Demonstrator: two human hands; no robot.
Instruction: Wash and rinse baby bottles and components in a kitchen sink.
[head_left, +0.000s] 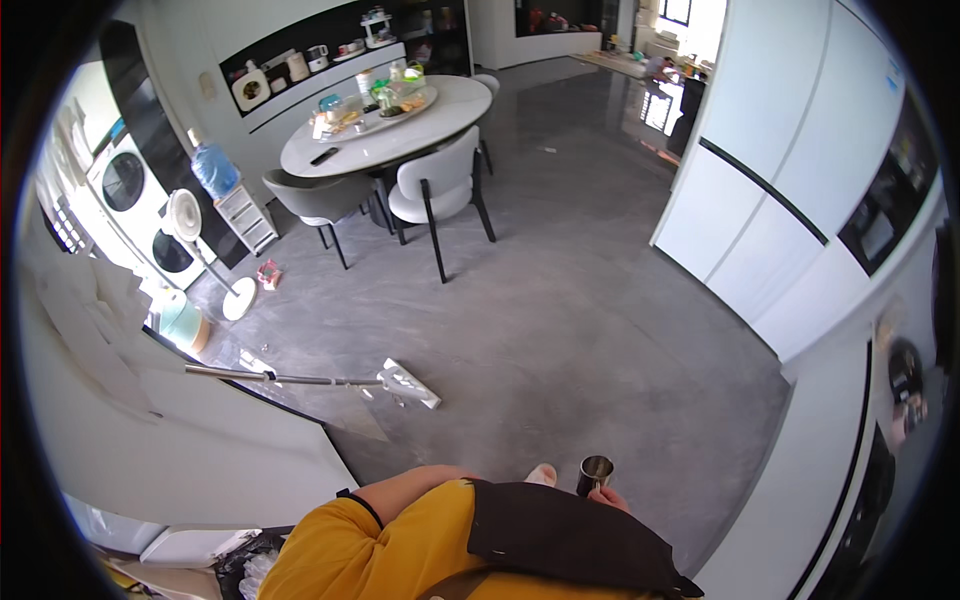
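Note:
Low in the head view, my right hand (611, 498) grips the handle of a dark metal mug (595, 474), its open mouth facing up. Most of that hand is covered by a dark cloth (559, 521) over the front of a yellow top (360, 547). My left forearm (416, 487) bends across the body, and the left hand itself is out of sight behind the dark cloth. Beside the mug, part of one foot (541, 475) shows above the grey floor (555, 360).
A flat mop (409, 384) leans out from the left. Farther off are chairs (439, 184) around an oval table (465, 97) bearing food, a standing fan (240, 298), and a water bottle (215, 171). White cabinets (750, 202) line the right. Another person (660, 67) is low down far back.

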